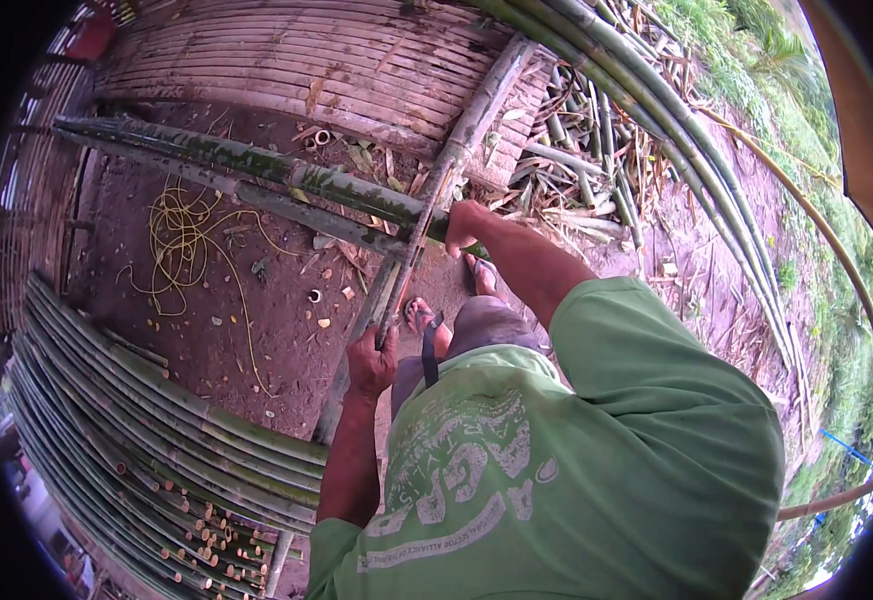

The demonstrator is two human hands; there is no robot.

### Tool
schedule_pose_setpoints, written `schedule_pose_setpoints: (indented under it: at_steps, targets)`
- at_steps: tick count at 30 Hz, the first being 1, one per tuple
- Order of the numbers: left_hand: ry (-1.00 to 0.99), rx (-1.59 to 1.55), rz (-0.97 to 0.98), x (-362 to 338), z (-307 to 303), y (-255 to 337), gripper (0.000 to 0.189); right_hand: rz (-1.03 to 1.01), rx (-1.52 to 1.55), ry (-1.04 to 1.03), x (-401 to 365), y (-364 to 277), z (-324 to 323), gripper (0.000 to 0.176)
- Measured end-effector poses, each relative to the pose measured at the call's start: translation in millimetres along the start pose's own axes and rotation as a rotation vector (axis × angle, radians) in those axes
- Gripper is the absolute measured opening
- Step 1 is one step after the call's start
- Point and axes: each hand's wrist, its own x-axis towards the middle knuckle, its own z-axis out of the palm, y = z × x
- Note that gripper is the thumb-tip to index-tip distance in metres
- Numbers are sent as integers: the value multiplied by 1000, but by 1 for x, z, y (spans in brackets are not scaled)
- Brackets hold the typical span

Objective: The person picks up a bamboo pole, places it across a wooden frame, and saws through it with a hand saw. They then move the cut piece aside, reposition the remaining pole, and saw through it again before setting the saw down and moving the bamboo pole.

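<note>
My left hand (371, 362) is closed around the near end of a long, thin, brownish strip (412, 256). The strip runs away from me across a green bamboo pole (286, 180); what kind of thing it is I cannot tell. My right hand (464, 228) grips the pole close to its right end, just right of the strip, with the thumb bent down over the side. Beneath, a thick bamboo rail (478, 110) passes crosswise under the pole. A second, greyish pole (306, 212) lies alongside the green one, its end at the rail.
A slatted bamboo platform (286, 50) stands at the top. Bamboo offcuts (581, 150) are heaped beyond the rail. Yellow rope (181, 240) lies tangled on the dirt floor. Many green poles (156, 400) are stacked at lower left, and long poles (696, 150) curve along the right.
</note>
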Motion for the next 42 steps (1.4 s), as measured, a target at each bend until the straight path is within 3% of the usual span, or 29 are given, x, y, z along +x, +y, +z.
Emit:
schedule_pose_setpoints:
  at_steps: [6, 36, 39, 42]
  targets:
    - [-25, 28, 76, -3, -1, -4, 23, 31, 34, 16, -11, -2, -4, 51]
    - [-42, 112, 67, 17, 21, 1, 27, 46, 84, 15, -10, 0, 1, 45]
    - [-82, 134, 18, 59, 45, 17, 30, 63, 84, 26, -20, -4, 4, 40]
    - [-2, 79, 58, 47, 46, 7, 30, 65, 88, 42, -19, -3, 0, 39]
